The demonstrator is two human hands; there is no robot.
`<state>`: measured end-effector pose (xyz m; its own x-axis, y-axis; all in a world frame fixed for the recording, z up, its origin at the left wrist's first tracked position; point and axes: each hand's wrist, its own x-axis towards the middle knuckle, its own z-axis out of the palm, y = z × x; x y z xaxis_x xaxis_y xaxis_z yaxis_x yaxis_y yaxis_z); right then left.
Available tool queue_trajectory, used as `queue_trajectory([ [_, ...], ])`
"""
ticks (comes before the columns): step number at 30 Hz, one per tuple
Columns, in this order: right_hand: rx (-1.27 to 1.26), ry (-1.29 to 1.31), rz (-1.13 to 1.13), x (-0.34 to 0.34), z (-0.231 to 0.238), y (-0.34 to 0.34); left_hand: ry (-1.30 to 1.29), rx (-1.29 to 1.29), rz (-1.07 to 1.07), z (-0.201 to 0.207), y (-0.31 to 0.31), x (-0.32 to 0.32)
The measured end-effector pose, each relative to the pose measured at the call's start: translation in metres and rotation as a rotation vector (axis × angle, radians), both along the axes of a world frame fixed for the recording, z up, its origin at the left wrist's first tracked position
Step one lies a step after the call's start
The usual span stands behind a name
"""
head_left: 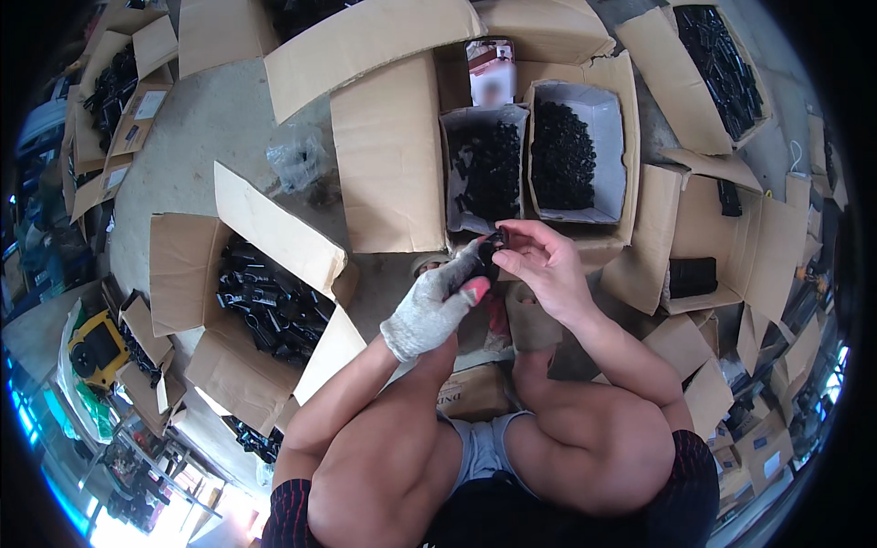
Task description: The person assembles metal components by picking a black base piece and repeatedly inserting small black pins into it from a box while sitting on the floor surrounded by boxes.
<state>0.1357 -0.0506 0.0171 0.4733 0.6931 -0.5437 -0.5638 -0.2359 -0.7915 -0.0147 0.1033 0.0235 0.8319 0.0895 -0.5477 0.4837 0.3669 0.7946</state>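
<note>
My left hand (426, 310), in a whitish knitted glove with reddish fingertips, is closed around a black plastic part (486, 258). My bare right hand (546, 267) pinches at the upper end of that part, thumb and forefinger together. Whether a separate small piece sits between those fingertips is too small to tell. Just beyond my hands, a large cardboard box (388, 155) holds two lined inner boxes. Small black pieces (489, 169) fill part of the left one, and more small black pieces (562, 151) lie in the right one.
An open carton (190, 274) of black parts stands at left. At right, another open carton (713, 224) holds a few black items. Far right is a carton of long black parts (717, 73). A crumpled plastic bag (297, 160) lies on the floor. A yellow-and-black object (99, 349) is far left.
</note>
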Motion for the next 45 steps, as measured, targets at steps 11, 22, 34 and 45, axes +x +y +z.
queue_trajectory([
  [11, 0.064, -0.238, 0.104, 0.003, 0.016, -0.001, 0.041, 0.262, 0.013, 0.016, 0.004, 0.007],
  [22, 0.076, -0.273, 0.121, 0.005, 0.018, -0.001, 0.027, 0.146, 0.105, 0.030, 0.004, 0.008],
  [34, -0.033, -0.573, 0.188, 0.046, 0.011, 0.019, -0.009, -0.089, 0.228, 0.004, 0.002, -0.004],
  [45, -0.616, -1.153, 0.811, 0.059, -0.073, 0.131, 0.030, -0.242, 0.435, 0.013, 0.023, 0.001],
])
